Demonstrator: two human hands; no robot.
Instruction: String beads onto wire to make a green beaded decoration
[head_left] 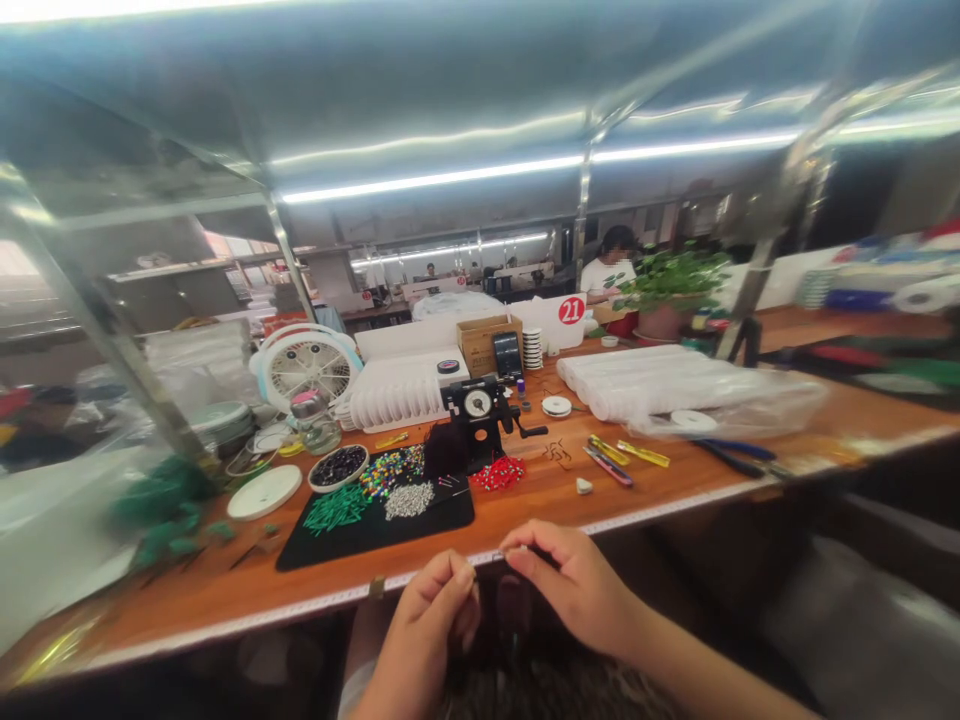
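Observation:
My left hand point(441, 605) is in front of the table's front edge, thumb and fingertips pinched together. Level with it, a short gap to the right, my right hand point(574, 580) also pinches with thumb and forefinger. Whatever lies between the fingertips is too small to make out. Behind my hands a black mat point(442, 512) carries green tube-shaped pieces point(337, 508), silver beads point(409, 501) and mixed coloured beads point(384, 474). Red beads point(499, 473) lie beside the mat, and dark beads fill a white dish point(365, 470). A black hand-cranked device with a dial point(478, 404) stands behind.
A white fan point(313, 368), a glass jar point(321, 432) and a white lid point(265, 492) are at left. Plastic-wrapped white rolls point(637, 378), yellow-handled tools point(643, 454) and blue pliers point(727, 452) lie right. Metal posts point(757, 275) frame the table. Another person point(604, 275) sits beyond.

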